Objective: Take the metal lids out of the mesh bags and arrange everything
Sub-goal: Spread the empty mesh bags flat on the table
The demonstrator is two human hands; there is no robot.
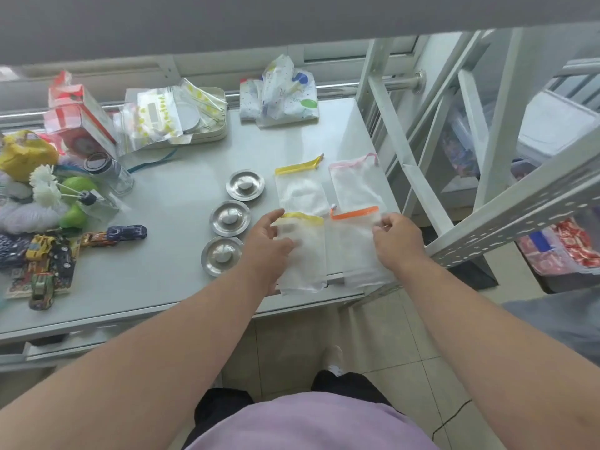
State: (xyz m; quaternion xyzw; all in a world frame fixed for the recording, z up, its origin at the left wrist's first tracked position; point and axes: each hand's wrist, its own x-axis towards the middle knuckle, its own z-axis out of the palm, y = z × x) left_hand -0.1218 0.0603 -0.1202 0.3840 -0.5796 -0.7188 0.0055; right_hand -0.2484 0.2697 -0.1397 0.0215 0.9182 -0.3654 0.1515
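Lids [230,217], 3 shiny steel discs with knobs, beside 4 flat mesh bags [302,193].

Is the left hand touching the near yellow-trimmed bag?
Touching. The head view shows the left hand lying flat on the near yellow-trimmed bag, fingers overlapping its left side.

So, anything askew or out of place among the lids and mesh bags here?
Mostly tidy. Two near bags, yellow-trimmed bag and orange-trimmed bag, overhang the table's front edge, so they could slide off. The three metal lids sit in a neat column.
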